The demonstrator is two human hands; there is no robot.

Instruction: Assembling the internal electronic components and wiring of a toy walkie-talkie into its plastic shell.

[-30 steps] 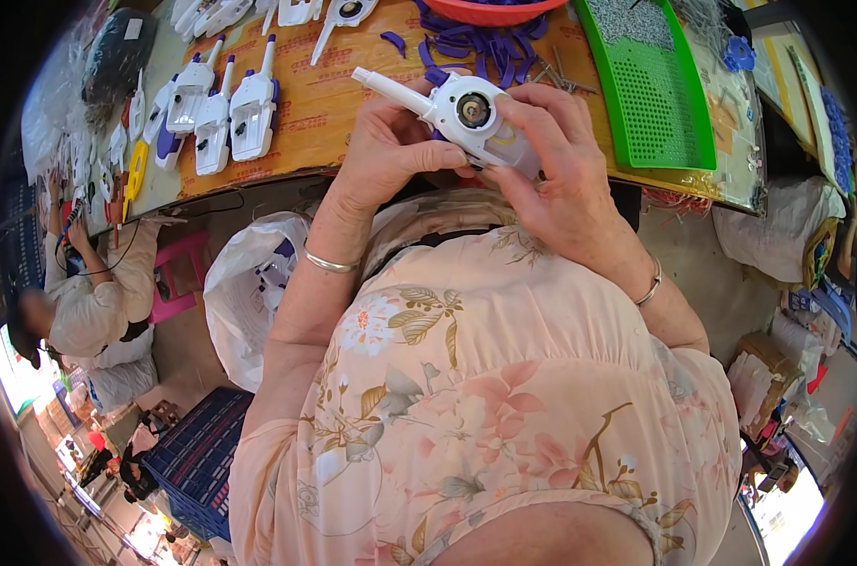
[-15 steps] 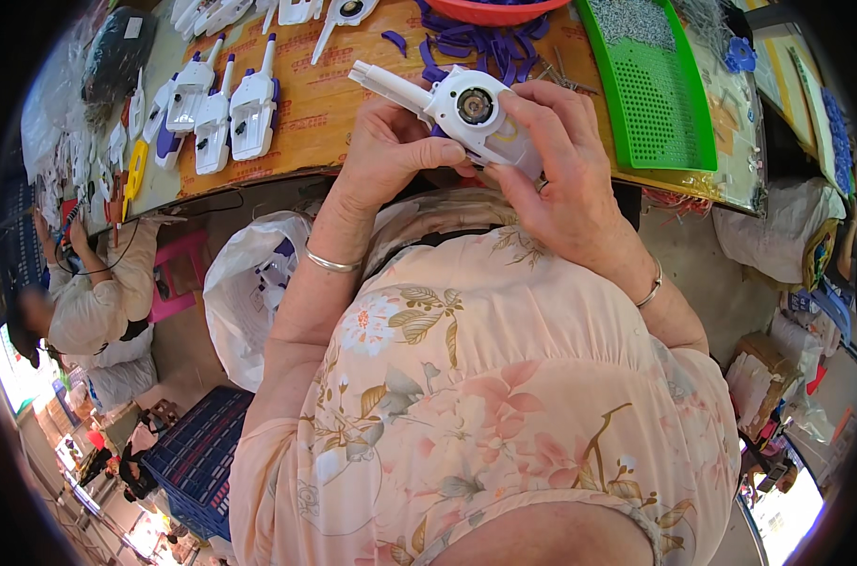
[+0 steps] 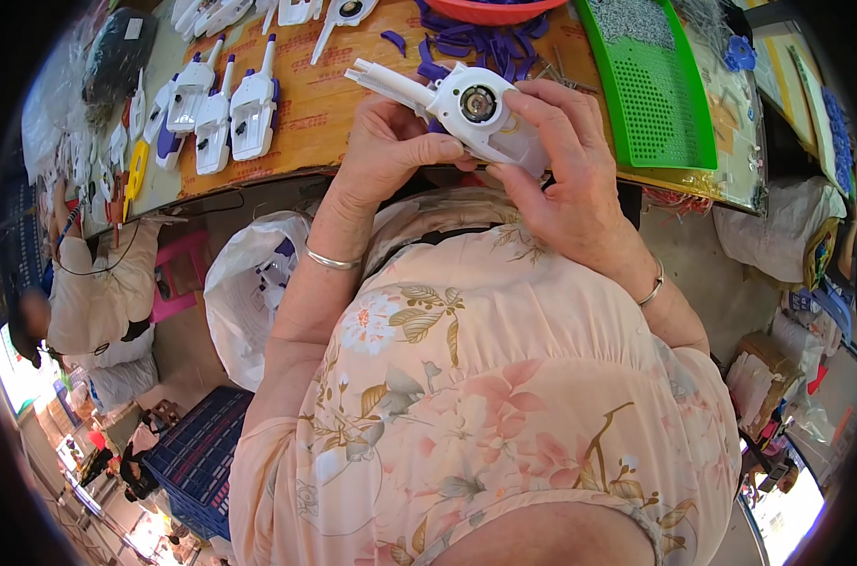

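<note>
Above the table's near edge I hold a white plastic toy walkie-talkie shell (image 3: 454, 95), with a round dark speaker (image 3: 478, 104) set in it and its antenna pointing to the upper left. Two white strips lie side by side at the antenna end, and a little purple shows beneath. My left hand (image 3: 388, 156) grips the antenna side, thumb along the lower edge, fingers mostly hidden underneath. On the other side my right hand (image 3: 576, 156) clasps the wide end between thumb and fingers. Several similar white and purple shells (image 3: 253, 115) lie at the left.
Purple curved pieces (image 3: 527, 45) lie around a red bowl (image 3: 494, 9) at the back. A green tray (image 3: 707, 141) with small metal parts stands right. Screwdrivers, one yellow (image 3: 134, 177), lie left. Below hangs a white bag (image 3: 226, 311); a co-worker (image 3: 89, 302) sits far left.
The shell has turned slightly and shifted a little right in my hands, and the strips at the antenna end look further apart. The co-worker's arm at the far left has moved.
</note>
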